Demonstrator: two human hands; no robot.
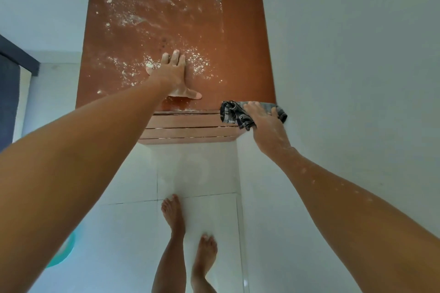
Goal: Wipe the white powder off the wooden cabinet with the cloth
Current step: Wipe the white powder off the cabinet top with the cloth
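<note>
My left hand (175, 74) braces flat, fingers spread, on the powdered cabinet (240, 38); right hand (264, 119) clutches the cloth (232, 113) (ready to wipe).

Reddish-brown wooden cabinet (240, 38), top smooth with a dull sheen, front below it slatted in grooved boards. White powder (152, 16) strewn dry and grainy over that top. Dark patterned cloth (232, 114) at the cabinet's near right corner, soft and crumpled. Glossy white tiled floor (133, 233) below the cabinet.
</note>
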